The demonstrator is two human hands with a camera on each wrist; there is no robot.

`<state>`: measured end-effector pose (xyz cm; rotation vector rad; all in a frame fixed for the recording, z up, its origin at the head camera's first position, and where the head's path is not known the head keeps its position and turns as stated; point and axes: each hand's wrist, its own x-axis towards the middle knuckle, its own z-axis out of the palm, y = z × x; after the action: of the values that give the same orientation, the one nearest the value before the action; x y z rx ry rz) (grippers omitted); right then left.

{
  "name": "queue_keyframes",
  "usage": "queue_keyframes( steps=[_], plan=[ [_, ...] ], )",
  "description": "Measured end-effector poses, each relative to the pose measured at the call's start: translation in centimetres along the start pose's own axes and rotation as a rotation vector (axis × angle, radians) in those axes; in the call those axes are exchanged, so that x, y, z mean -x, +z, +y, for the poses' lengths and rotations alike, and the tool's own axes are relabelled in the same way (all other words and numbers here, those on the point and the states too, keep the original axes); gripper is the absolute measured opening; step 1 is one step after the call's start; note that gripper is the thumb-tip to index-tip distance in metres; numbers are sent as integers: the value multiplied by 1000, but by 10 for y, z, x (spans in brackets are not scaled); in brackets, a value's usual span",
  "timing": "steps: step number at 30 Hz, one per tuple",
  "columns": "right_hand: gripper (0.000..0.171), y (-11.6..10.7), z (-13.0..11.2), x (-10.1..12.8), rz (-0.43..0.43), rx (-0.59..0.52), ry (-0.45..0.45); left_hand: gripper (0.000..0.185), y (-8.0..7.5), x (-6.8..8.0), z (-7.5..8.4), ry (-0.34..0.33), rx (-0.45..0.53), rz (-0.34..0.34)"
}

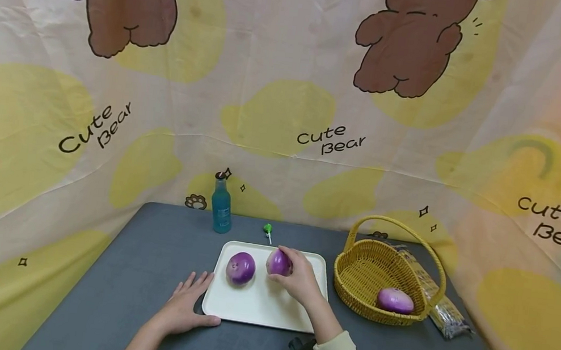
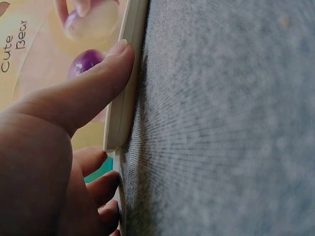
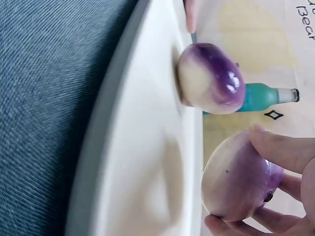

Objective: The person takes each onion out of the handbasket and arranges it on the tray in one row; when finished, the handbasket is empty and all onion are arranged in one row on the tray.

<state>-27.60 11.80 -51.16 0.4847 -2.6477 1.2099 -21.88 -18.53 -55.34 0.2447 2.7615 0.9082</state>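
A white tray (image 1: pixel 266 315) lies on the table, with a round, glossy purple-and-white turnip (image 1: pixel 240 268) on its left part. My right hand (image 1: pixel 299 278) grips a second turnip (image 1: pixel 279 263) between thumb and fingers over the tray's right part. The right wrist view shows this held turnip (image 3: pixel 236 179) raised off the tray surface, white on one side. At the tray's front left corner, my left hand (image 1: pixel 185 307) rests with fingers spread. Its thumb (image 2: pixel 106 73) touches the tray rim in the left wrist view. Another turnip (image 1: pixel 395 300) sits in the yellow wicker basket (image 1: pixel 361 263).
Behind the tray stand a blue bottle (image 1: pixel 222 206) and a small green lollipop (image 1: pixel 268 230). A long clear-wrapped packet (image 1: pixel 443 312) lies beyond the basket's right side. The basket's tall handle arches up beside the tray. A patterned cloth (image 1: pixel 277 112) hangs behind the grey table (image 1: pixel 148 258).
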Motion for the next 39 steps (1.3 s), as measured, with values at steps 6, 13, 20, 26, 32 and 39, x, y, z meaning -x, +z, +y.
queue_keyframes(
  steps=[6, 13, 20, 26, 32, 39],
  plan=[
    [72, 8, 9, -1, -28, -6, 4, 117, -1, 1, 2, -1, -4, -4],
    [78, 12, 12, -1, -84, 21, 27, 117, 0, 0, 1, 5, -12, 4],
    [83, 14, 11, -1, -152, 21, 78, 116, -1, 1, 2, 16, -8, 11],
    [84, 16, 10, -1, -160, 30, 55, 116, -1, 2, 3, 11, -7, 9],
    [88, 13, 6, -1, -154, 22, 55, 116, -1, 2, 4, -6, -7, 3],
    [86, 8, 2, 1, -135, 38, 42, 115, -2, 2, 4, 6, -1, 3]
  ],
)
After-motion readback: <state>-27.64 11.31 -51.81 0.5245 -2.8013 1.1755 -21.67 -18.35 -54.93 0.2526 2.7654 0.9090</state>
